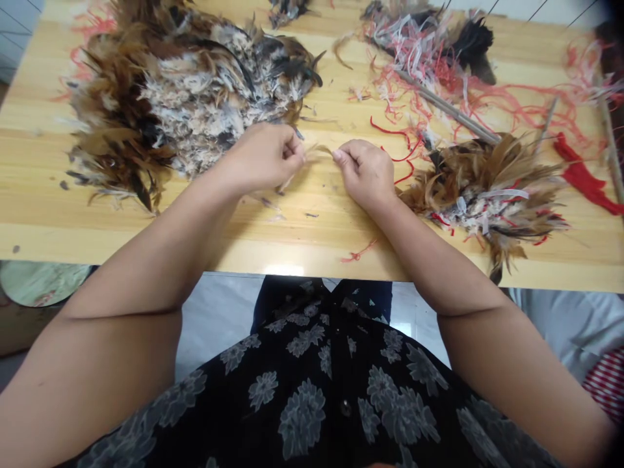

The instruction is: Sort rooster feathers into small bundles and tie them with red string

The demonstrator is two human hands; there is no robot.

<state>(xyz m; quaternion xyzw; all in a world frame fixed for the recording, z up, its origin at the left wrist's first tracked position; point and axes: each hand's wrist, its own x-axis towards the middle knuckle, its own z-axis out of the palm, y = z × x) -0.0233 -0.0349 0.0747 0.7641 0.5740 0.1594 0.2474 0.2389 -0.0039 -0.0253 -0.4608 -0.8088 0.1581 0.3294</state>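
My left hand (268, 156) is closed in a pinch over the wooden table, with wispy feather ends poking out by its fingertips. A thin brown feather (322, 149) stretches across the gap to my right hand (368, 172), whose thumb and forefinger pinch its other end. Left of my hands lies a large heap of brown, black and grey-white feathers (195, 97), partly hidden behind my left hand. Close to my right wrist is a smaller bunch of brown feathers (487, 188), mixed with white and red strips.
Red and white strings (414, 45) tangle with dark feathers at the back right. A thin stick (448, 109) lies there, and a red cloth strip (582, 172) lies farther right. A red string scrap (358, 253) is near the table's (302, 250) front edge.
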